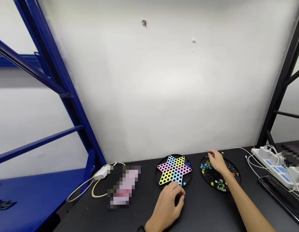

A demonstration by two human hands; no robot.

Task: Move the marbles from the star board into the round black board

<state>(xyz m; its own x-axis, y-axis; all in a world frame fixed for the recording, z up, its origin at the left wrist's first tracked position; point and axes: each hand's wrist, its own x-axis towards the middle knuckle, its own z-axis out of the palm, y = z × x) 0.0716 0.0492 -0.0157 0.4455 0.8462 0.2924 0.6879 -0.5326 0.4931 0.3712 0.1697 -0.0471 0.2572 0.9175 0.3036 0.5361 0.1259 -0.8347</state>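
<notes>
A Chinese checkers board (174, 170), a six-pointed star with blue, yellow and pink sections full of holes, lies in a round black tray. My left hand (166, 203) rests at its near edge, fingers curved and thumb apart, nothing visible in it. Beside those fingers is a light blue marble (184, 183). To the right, a second round black tray (207, 178) holds loose marbles in green, blue, orange and clear. Over this tray's far left part is my right hand (216, 161), its fingertips drawn together; what they pinch, if anything, is too small to make out.
At right stand a white power strip (276, 169) with plugs and cables, and a dark tablet-like device (282, 196). A white adapter (102, 172) with a looped cable and a blurred pinkish item (125, 187) lie left. Blue shelving (74, 106) borders the black table; a white wall rises behind.
</notes>
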